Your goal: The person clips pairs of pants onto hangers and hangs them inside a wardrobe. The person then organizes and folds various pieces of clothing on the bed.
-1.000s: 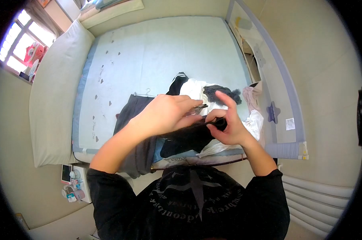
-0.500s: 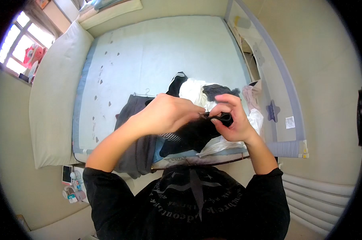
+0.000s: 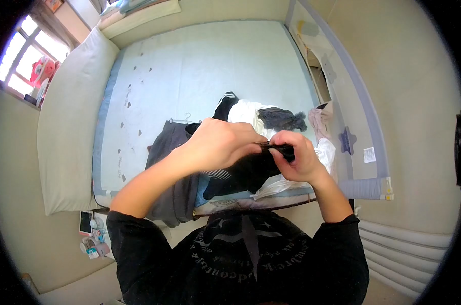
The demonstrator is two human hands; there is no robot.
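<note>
pinching the black cloth (image 3: 240,175) at its edge, the left hand (image 3: 220,145) and right hand (image 3: 299,157) nearly meet, each grip narrow and closed on fabric, above the near side of the bed (image 3: 190,61). a stand (image 3: 102,219) at the bed's near left corner carries small bottles (image 3: 95,245); a mesh rail (image 3: 365,122) lines the right side. crumpled white cloth (image 3: 245,114), ruffled dark lace (image 3: 280,119) and smooth grey trousers (image 3: 172,201) lie around the hands.
</note>
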